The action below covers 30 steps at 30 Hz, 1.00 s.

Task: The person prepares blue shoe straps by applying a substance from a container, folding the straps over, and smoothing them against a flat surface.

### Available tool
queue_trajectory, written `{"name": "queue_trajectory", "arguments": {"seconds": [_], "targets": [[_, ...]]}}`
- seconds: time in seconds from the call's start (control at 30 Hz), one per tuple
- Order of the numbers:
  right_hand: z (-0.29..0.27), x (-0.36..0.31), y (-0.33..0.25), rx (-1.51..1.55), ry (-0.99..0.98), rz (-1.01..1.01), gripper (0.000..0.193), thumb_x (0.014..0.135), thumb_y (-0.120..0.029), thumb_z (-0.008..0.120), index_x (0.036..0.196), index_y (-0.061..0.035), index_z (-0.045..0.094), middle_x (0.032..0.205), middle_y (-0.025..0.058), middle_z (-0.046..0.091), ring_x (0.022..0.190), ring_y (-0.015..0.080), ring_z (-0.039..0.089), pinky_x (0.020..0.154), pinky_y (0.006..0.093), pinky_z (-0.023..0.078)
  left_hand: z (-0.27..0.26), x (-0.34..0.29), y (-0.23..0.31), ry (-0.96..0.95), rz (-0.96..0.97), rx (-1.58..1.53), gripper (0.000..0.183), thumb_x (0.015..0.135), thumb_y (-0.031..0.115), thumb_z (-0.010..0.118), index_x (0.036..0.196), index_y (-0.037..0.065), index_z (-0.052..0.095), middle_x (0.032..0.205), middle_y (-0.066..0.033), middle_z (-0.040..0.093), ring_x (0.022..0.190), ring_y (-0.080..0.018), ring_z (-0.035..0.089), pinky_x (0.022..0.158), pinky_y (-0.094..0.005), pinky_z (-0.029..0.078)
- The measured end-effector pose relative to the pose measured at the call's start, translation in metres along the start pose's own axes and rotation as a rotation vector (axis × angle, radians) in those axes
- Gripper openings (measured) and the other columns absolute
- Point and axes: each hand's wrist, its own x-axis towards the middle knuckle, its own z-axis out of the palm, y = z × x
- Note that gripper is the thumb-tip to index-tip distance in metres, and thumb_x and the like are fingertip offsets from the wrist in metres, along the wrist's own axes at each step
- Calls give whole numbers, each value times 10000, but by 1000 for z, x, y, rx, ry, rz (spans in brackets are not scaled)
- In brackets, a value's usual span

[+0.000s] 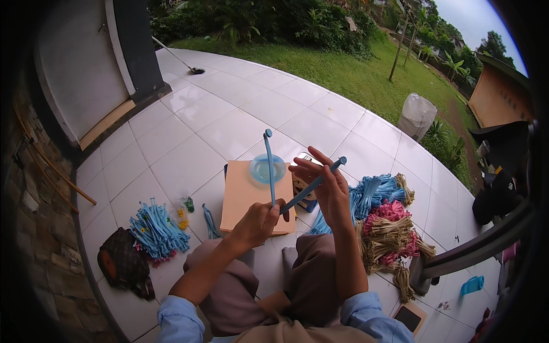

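My left hand (260, 224) is closed around the lower part of a thin blue strip (270, 166), which stands upright with a knobbed upper end. A second blue length (311, 191) slants up to the right from the same fist and also ends in a round knob. My right hand (329, 188) holds this slanting length between thumb and fingers, its other fingers stretched out. Whether the two lengths are one bent piece is hidden in my left fist. Beneath them, a translucent blue bowl (260, 169) sits on a peach-coloured board (237, 197).
Left on the tiled floor (171, 143) lie a pile of blue strips (157, 228), a dark patterned bag (123, 260) and small plastic packets (182, 217). Bundles of blue (374, 194), pink and beige strips (389, 240) are heaped at right. A dark metal leg (480, 243) stands beyond.
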Motion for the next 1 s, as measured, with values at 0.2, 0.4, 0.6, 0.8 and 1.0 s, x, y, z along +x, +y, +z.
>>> {"name": "queue_trajectory", "arguments": {"seconds": [0.2,0.4,0.6,0.8,1.0], "targets": [[20,-20,49,-112,140,116,440,975,-239,426,1342,0,383,1267,161,512,1172,226,490,1007,336,360,26,11,-10,181,8,-221,389,954,266,237,880,4,516,613,-76,495,529,-175,494,537,-321,400],[7,-14,32,-209,363,161,464,927,-248,508,1329,-27,434,1080,79,561,1062,137,494,849,276,399,36,21,0,337,-62,-373,151,971,137,375,1005,9,448,890,-144,544,848,-260,602,719,-347,472],[11,-23,54,-189,289,274,433,964,-275,452,1322,-34,415,1225,98,500,1150,179,472,1006,320,333,52,34,-2,491,26,-649,218,961,218,483,1064,28,514,980,-72,515,892,-155,528,756,-261,444],[9,-14,55,-124,324,287,419,959,-298,455,1280,-31,432,1169,105,539,1091,178,520,913,322,429,68,43,1,647,-63,-366,256,962,238,472,1134,70,562,1177,-87,386,1030,-163,417,863,-293,384],[8,-10,52,-21,509,380,471,930,-229,505,1319,-29,331,1108,118,546,969,162,574,800,272,483,80,52,-2,673,30,-96,380,985,308,378,1307,130,476,1312,-172,230,1232,-291,215,1030,-419,260]]}}
